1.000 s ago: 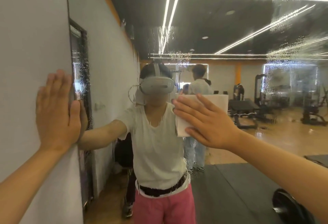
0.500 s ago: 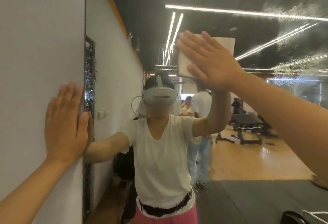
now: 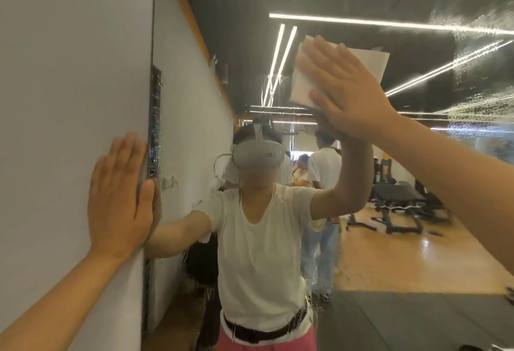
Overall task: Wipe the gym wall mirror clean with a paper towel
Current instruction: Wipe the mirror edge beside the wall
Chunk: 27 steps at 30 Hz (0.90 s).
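The wall mirror (image 3: 389, 239) fills the middle and right of the view and reflects the gym and my own figure. My right hand (image 3: 345, 86) lies flat with straight fingers, pressing a folded white paper towel (image 3: 370, 61) against the upper glass. Wet droplet streaks (image 3: 478, 106) cover the glass at the upper right. My left hand (image 3: 119, 197) rests flat with spread fingers on the white wall beside the mirror's left edge (image 3: 152, 156).
The white wall (image 3: 69, 72) takes up the left side. In the reflection a person in a white shirt (image 3: 324, 172) stands behind me, with gym benches (image 3: 400, 208) on a wooden floor and a dark floor mat (image 3: 403, 320).
My right hand swept the paper towel up the glass from chest height to above head height. The view tilted upward. My left hand stayed on the wall.
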### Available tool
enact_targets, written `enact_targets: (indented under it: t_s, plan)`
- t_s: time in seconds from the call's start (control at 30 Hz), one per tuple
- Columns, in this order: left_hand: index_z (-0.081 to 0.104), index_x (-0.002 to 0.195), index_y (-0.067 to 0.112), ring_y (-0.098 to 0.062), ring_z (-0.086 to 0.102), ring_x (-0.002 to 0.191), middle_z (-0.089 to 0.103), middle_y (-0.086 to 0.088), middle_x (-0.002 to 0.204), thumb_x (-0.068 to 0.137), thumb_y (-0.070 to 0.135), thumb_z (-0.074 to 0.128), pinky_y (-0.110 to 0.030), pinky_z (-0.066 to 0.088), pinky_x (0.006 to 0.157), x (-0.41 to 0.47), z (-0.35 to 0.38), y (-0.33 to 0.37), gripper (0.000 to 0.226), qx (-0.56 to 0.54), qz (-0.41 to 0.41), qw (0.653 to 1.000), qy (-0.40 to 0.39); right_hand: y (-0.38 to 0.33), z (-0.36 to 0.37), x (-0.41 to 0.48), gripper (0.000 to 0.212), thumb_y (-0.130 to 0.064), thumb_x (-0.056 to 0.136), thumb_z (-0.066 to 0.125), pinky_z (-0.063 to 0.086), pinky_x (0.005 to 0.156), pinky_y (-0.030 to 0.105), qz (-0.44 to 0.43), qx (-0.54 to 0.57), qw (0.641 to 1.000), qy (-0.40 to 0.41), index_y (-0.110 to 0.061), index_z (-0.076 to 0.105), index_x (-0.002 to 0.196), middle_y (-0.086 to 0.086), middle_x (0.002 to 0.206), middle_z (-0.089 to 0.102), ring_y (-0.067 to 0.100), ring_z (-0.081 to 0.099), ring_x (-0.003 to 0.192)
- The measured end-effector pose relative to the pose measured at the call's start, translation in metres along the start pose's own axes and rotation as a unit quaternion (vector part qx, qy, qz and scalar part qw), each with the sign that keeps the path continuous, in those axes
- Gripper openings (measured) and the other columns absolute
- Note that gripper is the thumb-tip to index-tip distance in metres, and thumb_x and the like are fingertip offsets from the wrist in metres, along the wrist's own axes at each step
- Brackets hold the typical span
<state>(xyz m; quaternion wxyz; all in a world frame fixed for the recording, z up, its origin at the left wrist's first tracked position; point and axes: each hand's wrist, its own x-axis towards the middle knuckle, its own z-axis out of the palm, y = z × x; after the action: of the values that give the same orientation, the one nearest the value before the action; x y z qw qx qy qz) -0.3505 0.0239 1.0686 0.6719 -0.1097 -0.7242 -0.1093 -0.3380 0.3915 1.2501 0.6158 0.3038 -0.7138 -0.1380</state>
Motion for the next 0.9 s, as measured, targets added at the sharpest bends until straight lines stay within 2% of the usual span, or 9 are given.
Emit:
enact_targets:
  t_s: [0.1,0.27,0.37,0.5,0.73,0.9]
  plan:
    - [0.023,0.157,0.007,-0.015,0.005,0.154,0.02,-0.011,0.165,0.099,0.025,0.03,-0.034,0.001,0.125,0.001,-0.002,0.003,0.061,0.004,-0.002,1.0,0.001,-0.012,0.004,-0.015,0.056,-0.032,0.107,0.022,-0.009,0.124,0.032,-0.023,0.001,1.0,-0.015,-0.01,0.022,0.158,0.012,0.166,0.015,0.024,0.005,0.154]
    - [0.023,0.157,0.008,-0.017,0.007,0.154,0.02,-0.01,0.165,0.099,0.024,0.031,-0.036,0.002,0.125,0.001,-0.001,0.002,0.061,0.006,-0.003,1.0,0.005,-0.064,0.022,-0.062,0.059,-0.035,0.106,0.024,0.006,0.125,0.047,-0.052,0.0,0.998,-0.03,-0.006,0.023,0.157,0.016,0.165,0.017,0.029,0.011,0.154]
    - [0.023,0.157,0.008,-0.016,0.007,0.154,0.02,-0.01,0.165,0.099,0.023,0.032,-0.036,0.002,0.125,0.001,-0.002,0.003,0.061,0.004,-0.007,1.0,0.004,-0.105,0.035,-0.099,0.06,-0.035,0.105,0.029,0.001,0.126,0.045,-0.092,-0.012,0.994,-0.057,-0.009,0.02,0.158,0.012,0.166,0.014,0.026,0.007,0.154]
    - [0.024,0.157,0.006,-0.014,0.005,0.153,0.02,-0.01,0.165,0.1,0.023,0.032,-0.034,0.0,0.125,0.0,-0.004,0.004,0.059,0.003,-0.005,1.0,0.006,-0.139,0.047,-0.129,0.058,-0.034,0.105,0.033,0.006,0.126,0.044,-0.138,0.002,0.989,-0.061,-0.009,0.024,0.157,0.01,0.164,0.019,0.026,0.013,0.154]
    - [0.026,0.156,0.004,-0.013,0.005,0.153,0.021,-0.012,0.164,0.1,0.026,0.029,-0.031,-0.001,0.124,0.0,-0.005,0.005,0.059,0.004,-0.006,1.0,0.013,-0.109,0.037,-0.099,0.059,-0.039,0.106,0.031,0.006,0.126,0.042,-0.222,-0.012,0.97,-0.102,-0.012,0.026,0.157,0.006,0.165,0.019,0.021,0.011,0.154]
    - [0.025,0.156,0.005,-0.02,0.01,0.154,0.021,-0.011,0.164,0.1,0.026,0.029,-0.033,0.0,0.125,0.0,-0.004,0.002,0.06,0.009,-0.006,1.0,0.007,-0.073,0.025,-0.041,0.06,-0.04,0.105,0.028,0.006,0.126,0.043,-0.166,-0.025,0.983,-0.078,-0.011,0.025,0.157,0.009,0.165,0.019,0.023,0.012,0.154]
